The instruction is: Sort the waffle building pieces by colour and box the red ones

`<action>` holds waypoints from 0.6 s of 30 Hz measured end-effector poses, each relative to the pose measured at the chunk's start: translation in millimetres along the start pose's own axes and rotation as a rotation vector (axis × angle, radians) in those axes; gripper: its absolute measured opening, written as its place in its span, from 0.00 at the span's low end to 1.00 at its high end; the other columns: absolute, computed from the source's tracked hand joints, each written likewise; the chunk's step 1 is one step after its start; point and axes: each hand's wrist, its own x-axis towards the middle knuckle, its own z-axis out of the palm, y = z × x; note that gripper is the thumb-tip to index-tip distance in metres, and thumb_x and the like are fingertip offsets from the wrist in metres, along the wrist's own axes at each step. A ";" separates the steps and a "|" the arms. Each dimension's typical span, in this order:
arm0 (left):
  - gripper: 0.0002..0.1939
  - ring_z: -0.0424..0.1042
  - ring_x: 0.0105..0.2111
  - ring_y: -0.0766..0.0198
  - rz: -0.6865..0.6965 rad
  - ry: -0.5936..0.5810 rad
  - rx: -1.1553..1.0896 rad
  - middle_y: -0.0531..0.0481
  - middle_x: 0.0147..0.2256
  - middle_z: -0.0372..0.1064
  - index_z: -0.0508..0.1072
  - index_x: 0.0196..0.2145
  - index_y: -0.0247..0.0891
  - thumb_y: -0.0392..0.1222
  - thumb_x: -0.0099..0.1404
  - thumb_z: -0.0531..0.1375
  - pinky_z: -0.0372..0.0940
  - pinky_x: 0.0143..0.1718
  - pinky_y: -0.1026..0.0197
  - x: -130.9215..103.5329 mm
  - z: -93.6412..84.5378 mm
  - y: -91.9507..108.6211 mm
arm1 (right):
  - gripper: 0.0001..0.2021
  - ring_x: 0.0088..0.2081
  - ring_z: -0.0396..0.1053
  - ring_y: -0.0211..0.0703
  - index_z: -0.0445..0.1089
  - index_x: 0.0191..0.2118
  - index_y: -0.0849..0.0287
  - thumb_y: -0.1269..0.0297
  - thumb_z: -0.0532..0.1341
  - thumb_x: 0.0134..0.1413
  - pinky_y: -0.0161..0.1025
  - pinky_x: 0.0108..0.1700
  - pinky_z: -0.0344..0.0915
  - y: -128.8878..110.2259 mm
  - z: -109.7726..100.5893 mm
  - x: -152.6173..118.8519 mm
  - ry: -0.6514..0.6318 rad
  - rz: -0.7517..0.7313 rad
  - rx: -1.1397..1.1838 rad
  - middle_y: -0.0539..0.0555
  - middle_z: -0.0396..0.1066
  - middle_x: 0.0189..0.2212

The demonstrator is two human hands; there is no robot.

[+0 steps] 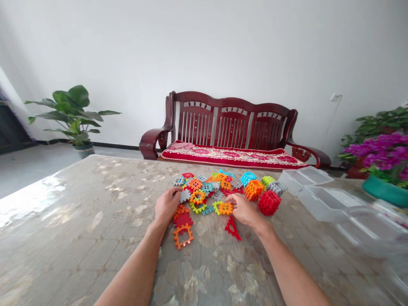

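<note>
In the head view, my left hand is at the left side of a loose heap of colourful interlocking plastic tiles. Its fingers are closed on the edge of a plain grey tile. On the heap's right side, my right hand has its fingertips at the edge of an orange window tile, which overlaps a lime-green tile. An orange ring-shaped tile lies between the hands. Nearer me are a dark red tile, an orange square frame and a red triangular frame.
Right of the heap stand stacks of red tiles, orange tiles and blue tiles. Clear plastic boxes and a teal flowerpot are at the table's right. Behind the table is a wooden bench.
</note>
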 end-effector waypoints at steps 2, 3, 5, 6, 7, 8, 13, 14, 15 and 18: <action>0.18 0.72 0.48 0.59 -0.003 0.001 -0.001 0.51 0.49 0.74 0.75 0.47 0.46 0.44 0.65 0.49 0.64 0.49 0.60 -0.1 0.2 0.1 | 0.28 0.47 0.70 0.40 0.68 0.44 0.58 0.84 0.52 0.33 0.34 0.44 0.68 6.7 -0.4 1.2 -0.054 0.035 0.095 0.54 0.70 0.47; 0.18 0.72 0.48 0.59 -0.003 0.002 -0.001 0.51 0.49 0.74 0.75 0.47 0.46 0.44 0.65 0.49 0.64 0.49 0.60 -0.3 0.1 0.3 | 0.30 0.49 0.70 0.41 0.68 0.46 0.58 0.84 0.52 0.32 0.34 0.44 0.68 8.5 -1.6 0.9 -0.083 0.038 0.129 0.55 0.69 0.49; 0.18 0.72 0.48 0.59 0.000 0.009 -0.001 0.52 0.49 0.74 0.75 0.46 0.47 0.43 0.65 0.50 0.64 0.49 0.61 -1.1 -0.3 1.0 | 0.32 0.51 0.69 0.42 0.66 0.51 0.57 0.82 0.55 0.34 0.36 0.47 0.68 8.5 -5.4 -1.5 -0.142 0.021 0.172 0.57 0.66 0.53; 0.18 0.72 0.48 0.59 0.003 0.014 -0.002 0.52 0.49 0.74 0.76 0.46 0.47 0.43 0.65 0.50 0.64 0.49 0.61 -1.6 -0.7 1.5 | 0.33 0.52 0.68 0.43 0.65 0.53 0.56 0.80 0.57 0.35 0.37 0.48 0.68 7.1 -7.6 -3.2 -0.170 0.005 0.183 0.57 0.65 0.55; 0.18 0.72 0.48 0.59 0.007 0.019 -0.003 0.52 0.49 0.74 0.76 0.46 0.46 0.43 0.65 0.50 0.64 0.49 0.61 -2.1 -1.1 2.0 | 0.34 0.52 0.68 0.44 0.64 0.55 0.56 0.78 0.59 0.36 0.39 0.49 0.68 5.0 -9.6 -5.0 -0.191 -0.015 0.184 0.57 0.64 0.56; 0.18 0.72 0.48 0.59 0.009 0.023 -0.003 0.52 0.49 0.74 0.76 0.46 0.46 0.43 0.65 0.50 0.64 0.49 0.61 -2.6 -1.7 2.7 | 0.34 0.52 0.67 0.45 0.64 0.56 0.56 0.75 0.61 0.36 0.40 0.51 0.67 2.5 -11.3 -6.7 -0.199 -0.039 0.174 0.57 0.63 0.56; 0.18 0.72 0.47 0.58 -0.005 0.012 0.010 0.51 0.48 0.74 0.76 0.46 0.46 0.43 0.64 0.50 0.65 0.48 0.60 -5.1 -5.0 6.9 | 0.29 0.52 0.67 0.46 0.67 0.53 0.57 0.70 0.64 0.39 0.40 0.50 0.66 -7.7 -10.9 -11.1 -0.132 -0.103 0.058 0.57 0.66 0.53; 0.18 0.72 0.47 0.57 -0.008 0.009 0.012 0.51 0.48 0.74 0.76 0.46 0.46 0.43 0.64 0.50 0.65 0.48 0.60 -5.6 -5.6 7.8 | 0.28 0.50 0.68 0.45 0.68 0.53 0.57 0.70 0.64 0.40 0.40 0.50 0.67 -8.7 -9.8 -11.3 -0.122 -0.098 0.045 0.57 0.68 0.52; 0.19 0.72 0.47 0.57 -0.007 0.007 0.013 0.51 0.48 0.74 0.76 0.46 0.46 0.43 0.64 0.49 0.65 0.48 0.60 -6.1 -6.1 8.6 | 0.28 0.49 0.68 0.44 0.68 0.53 0.57 0.70 0.63 0.41 0.39 0.50 0.66 -9.4 -8.7 -11.2 -0.111 -0.094 0.031 0.56 0.69 0.51; 0.19 0.73 0.47 0.58 0.001 0.011 0.015 0.51 0.48 0.75 0.76 0.46 0.46 0.43 0.64 0.49 0.65 0.48 0.60 -7.0 -6.9 9.7 | 0.26 0.49 0.69 0.45 0.69 0.52 0.56 0.69 0.64 0.41 0.40 0.50 0.66 -12.0 -8.0 -9.9 -0.056 -0.102 -0.032 0.55 0.71 0.49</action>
